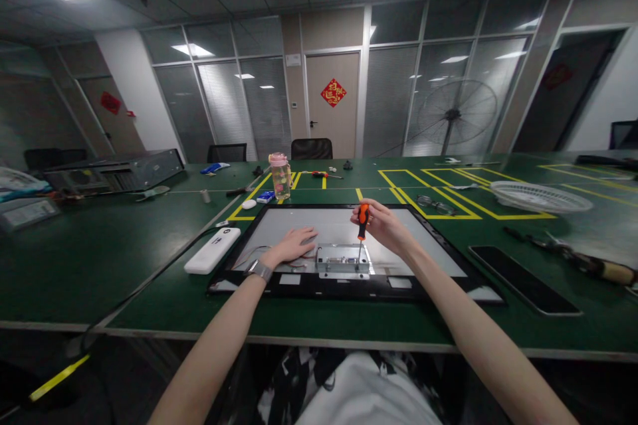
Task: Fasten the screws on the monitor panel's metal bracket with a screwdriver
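A large flat panel (428, 246) with a black frame and a pale back lies on the green table. On its near half sits a metal bracket (343, 265). My right hand (381, 222) grips an orange and black screwdriver (363, 220), held upright with its tip down at the bracket's right part. My left hand (293, 246) rests palm down on the panel, left of the bracket, fingers stretched out and holding nothing. Thin wires (256, 252) run beside that hand.
Left of the panel lies a white power bank (213, 251); a black phone (523, 279) lies right. Behind stand a pink-lidded bottle (280, 178) and a blue packet (266, 197). Glasses (435, 205), a white basket (538, 196) and a computer case (119, 172) are farther off.
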Tool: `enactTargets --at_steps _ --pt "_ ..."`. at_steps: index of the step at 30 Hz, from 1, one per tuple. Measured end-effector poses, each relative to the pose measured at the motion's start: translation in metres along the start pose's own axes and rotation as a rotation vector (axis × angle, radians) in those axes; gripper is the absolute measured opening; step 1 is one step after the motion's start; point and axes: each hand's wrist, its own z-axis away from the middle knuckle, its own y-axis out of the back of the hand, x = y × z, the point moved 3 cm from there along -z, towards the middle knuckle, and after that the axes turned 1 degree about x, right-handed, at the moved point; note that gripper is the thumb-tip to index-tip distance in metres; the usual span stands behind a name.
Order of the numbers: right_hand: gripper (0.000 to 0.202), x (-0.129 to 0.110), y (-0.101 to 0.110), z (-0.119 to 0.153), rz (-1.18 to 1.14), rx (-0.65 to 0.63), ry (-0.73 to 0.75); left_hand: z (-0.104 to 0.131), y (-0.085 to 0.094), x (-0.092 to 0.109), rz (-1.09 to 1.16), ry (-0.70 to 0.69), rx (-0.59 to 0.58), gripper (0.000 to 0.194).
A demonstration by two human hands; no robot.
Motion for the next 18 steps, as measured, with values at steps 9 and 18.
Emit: enactTargets --at_steps 9,18 --pt "0.021 0.0002 0.0020 0.0011 -0.037 0.045 0.010 -0.0009 -0.0012 -0.0033 0.008 -0.007 0.001 0.050" --pt "0.028 -0.0038 -0.0024 0.0028 0.056 -0.010 -0.023 -0.0037 -0.0040 -0.0072 0.001 -0.020 0.003 0.053"
